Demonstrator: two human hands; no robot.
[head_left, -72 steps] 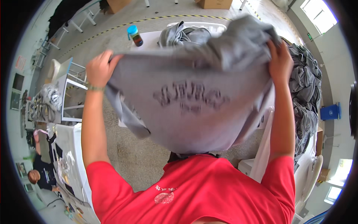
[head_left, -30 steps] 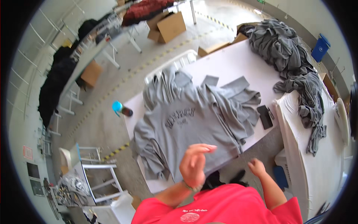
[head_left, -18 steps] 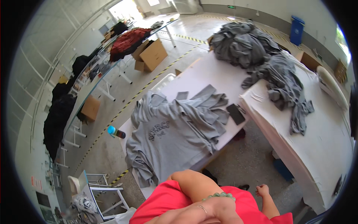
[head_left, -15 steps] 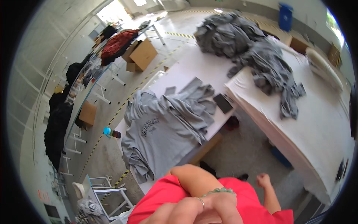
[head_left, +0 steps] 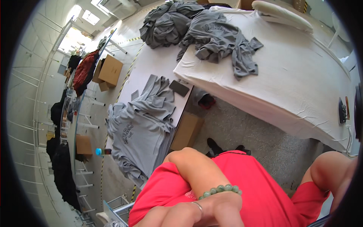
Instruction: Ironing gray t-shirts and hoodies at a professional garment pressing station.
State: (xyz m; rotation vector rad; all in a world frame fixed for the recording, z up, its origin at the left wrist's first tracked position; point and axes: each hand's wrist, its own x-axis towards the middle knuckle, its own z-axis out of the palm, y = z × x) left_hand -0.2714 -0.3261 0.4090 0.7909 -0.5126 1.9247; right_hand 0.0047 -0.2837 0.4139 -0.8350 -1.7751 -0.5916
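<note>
My left hand (head_left: 189, 213), with a ring on one finger, is raised close at the lower edge; its fingertips are cut off, so I cannot tell what it touches. A bracelet of green beads (head_left: 220, 190) circles that wrist. My right arm is bent at the right rim, with its hand out of sight. Ahead on the left, a grey sweatshirt (head_left: 145, 130) with dark lettering lies spread over a stack of grey cloth on a pale table (head_left: 149, 62). Beyond its sleeves rests a black phone (head_left: 179, 88). Neither hand is seen on these things.
A white padded ironing table (head_left: 280, 79) on the right bears a crumpled grey sweatshirt (head_left: 215, 36) and an iron (head_left: 342, 111). A grey garment heap (head_left: 166, 24) lies behind. Cardboard box (head_left: 187, 130) stands under the pale table. A blue-capped bottle (head_left: 103, 151) is at its left edge.
My view has swung right, so the tables appear further left. My right arm has moved from hanging low to bent at the right rim. The left hand stays raised.
</note>
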